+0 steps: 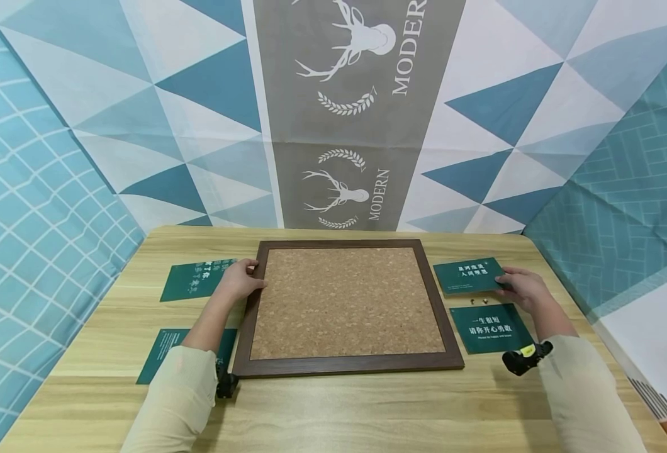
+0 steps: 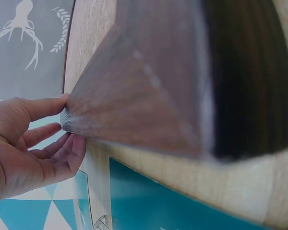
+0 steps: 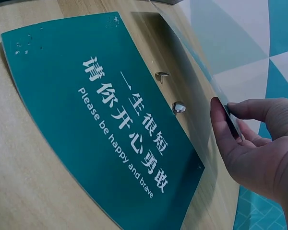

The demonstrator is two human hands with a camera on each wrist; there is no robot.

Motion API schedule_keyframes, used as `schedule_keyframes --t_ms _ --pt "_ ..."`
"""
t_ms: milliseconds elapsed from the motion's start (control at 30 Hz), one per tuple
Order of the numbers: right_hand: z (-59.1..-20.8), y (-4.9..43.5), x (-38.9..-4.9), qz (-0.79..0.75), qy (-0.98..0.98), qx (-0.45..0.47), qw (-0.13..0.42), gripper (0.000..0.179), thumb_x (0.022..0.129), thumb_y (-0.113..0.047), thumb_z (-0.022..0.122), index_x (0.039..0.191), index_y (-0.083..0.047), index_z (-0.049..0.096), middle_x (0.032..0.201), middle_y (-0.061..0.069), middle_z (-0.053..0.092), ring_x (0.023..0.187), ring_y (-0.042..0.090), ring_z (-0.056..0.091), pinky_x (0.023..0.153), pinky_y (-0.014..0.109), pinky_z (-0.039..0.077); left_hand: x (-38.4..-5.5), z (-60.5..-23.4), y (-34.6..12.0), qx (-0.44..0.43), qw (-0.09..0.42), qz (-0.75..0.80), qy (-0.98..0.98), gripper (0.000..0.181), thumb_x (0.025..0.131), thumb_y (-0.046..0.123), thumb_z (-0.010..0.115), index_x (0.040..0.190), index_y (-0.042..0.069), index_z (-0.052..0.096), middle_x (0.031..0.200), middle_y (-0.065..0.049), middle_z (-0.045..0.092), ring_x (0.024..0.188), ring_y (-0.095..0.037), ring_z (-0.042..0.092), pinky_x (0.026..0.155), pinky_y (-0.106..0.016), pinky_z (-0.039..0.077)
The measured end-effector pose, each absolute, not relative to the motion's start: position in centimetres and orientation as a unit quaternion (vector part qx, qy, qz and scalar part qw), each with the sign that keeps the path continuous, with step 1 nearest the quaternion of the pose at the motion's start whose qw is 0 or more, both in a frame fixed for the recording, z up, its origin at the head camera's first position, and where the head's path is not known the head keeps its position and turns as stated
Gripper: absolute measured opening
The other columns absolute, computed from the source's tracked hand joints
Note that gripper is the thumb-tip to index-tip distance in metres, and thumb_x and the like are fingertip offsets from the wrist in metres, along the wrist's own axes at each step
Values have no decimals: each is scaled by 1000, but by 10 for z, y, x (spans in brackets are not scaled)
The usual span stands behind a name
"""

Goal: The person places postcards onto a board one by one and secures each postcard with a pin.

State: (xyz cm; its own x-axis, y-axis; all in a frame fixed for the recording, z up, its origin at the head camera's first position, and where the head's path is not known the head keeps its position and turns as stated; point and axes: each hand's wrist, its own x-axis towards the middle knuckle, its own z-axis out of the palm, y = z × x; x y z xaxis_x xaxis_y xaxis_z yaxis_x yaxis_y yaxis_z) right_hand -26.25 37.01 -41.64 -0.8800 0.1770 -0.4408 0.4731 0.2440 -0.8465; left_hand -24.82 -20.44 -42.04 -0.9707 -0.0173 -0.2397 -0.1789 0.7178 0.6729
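Note:
A cork board (image 1: pixel 347 302) in a dark brown wooden frame lies on the wooden table. My left hand (image 1: pixel 240 280) grips the frame's left side, thumb on one face and fingers around the edge, as the left wrist view shows. On the right, my right hand (image 1: pixel 526 289) pinches a green card (image 1: pixel 464 277) with white lettering by its right end. That card appears nearly edge-on in the right wrist view, tilted above the table. Just nearer lies a second green card (image 1: pixel 490 328), reading "Please be happy and brave". Two small metal push pins (image 3: pixel 179 107) sit beside its far edge.
Left of the board lie two more green cards, one farther back (image 1: pixel 189 283) and one nearer (image 1: pixel 160 353), each partly covered by my left arm. A patterned cloth wall (image 1: pixel 345 126) rises behind the table (image 1: pixel 333 409).

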Motion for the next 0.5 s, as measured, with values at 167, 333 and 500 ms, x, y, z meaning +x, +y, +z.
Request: schedule_keyframes --t_ms 167,333,500 --pt "-415 372 -263 -590 767 212 134 68 95 -12 48 150 -3 9 149 29 19 78 2 52 71 20 54 -248 -422 -204 -54 111 374 919 63 91 19 61 142 -3 32 138 -30 40 122 -44 44 95 -52 44" --pt "-411 372 -261 -610 759 183 137 68 94 -9 48 149 1 10 130 21 37 77 2 53 69 21 53 -249 -422 -205 -54 110 374 919 62 91 19 60 143 -2 32 138 -30 40 122 -44 44 96 -52 44" --pt "-408 370 -259 -629 749 156 139 70 94 -9 47 149 3 5 122 16 39 76 1 54 68 21 52 -249 -420 -204 -56 111 374 919 62 91 18 59 143 -3 31 139 -30 39 123 -44 43 96 -52 44"
